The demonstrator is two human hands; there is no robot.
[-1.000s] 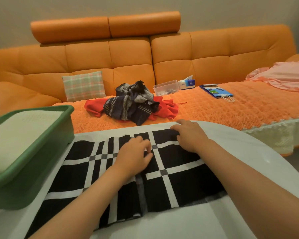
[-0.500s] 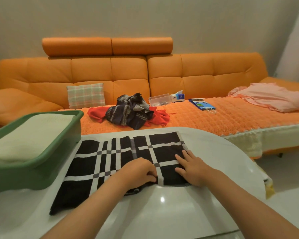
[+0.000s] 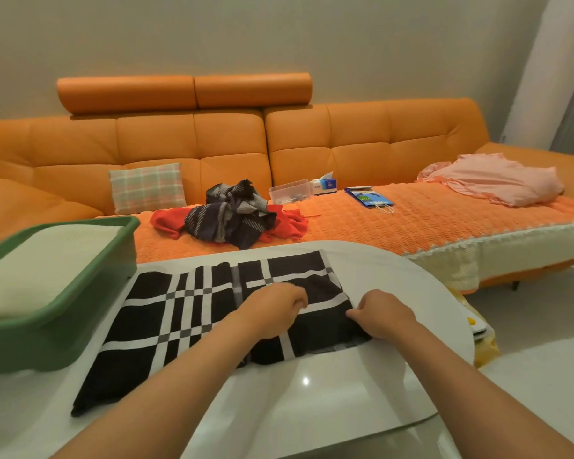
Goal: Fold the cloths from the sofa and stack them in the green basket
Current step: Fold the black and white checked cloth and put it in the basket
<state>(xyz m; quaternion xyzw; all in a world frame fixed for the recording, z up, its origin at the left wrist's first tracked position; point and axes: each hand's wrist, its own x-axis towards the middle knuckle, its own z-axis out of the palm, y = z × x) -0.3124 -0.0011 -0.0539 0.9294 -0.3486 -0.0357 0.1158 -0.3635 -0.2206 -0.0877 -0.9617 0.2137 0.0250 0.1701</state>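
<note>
A black cloth with white check lines [image 3: 166, 323] lies spread across the white table [image 3: 312, 402]. My left hand [image 3: 272, 309] pinches a fold near the cloth's middle. My right hand [image 3: 383, 314] grips the cloth's right edge. The right part looks raised and bunched between both hands. The green basket [image 3: 63, 329] stands at the table's left with a folded cream cloth [image 3: 43, 270] inside. On the orange sofa [image 3: 362, 154] behind the table lie a crumpled dark striped cloth [image 3: 232, 213] and a red cloth [image 3: 166, 221] beneath it.
A plaid cushion [image 3: 148, 187] leans on the sofa back. A clear plastic box [image 3: 289, 191], a tissue box [image 3: 325, 184] and a blue bag [image 3: 368, 198] sit on the seat. A pink cloth [image 3: 497, 180] lies at the far right. Yellow items [image 3: 481, 336] show beyond the table's right edge.
Both hands slid back from the cloth's far edge toward its near right part and closed on the fabric. The right end now lifts and bunches. The camera pulled back.
</note>
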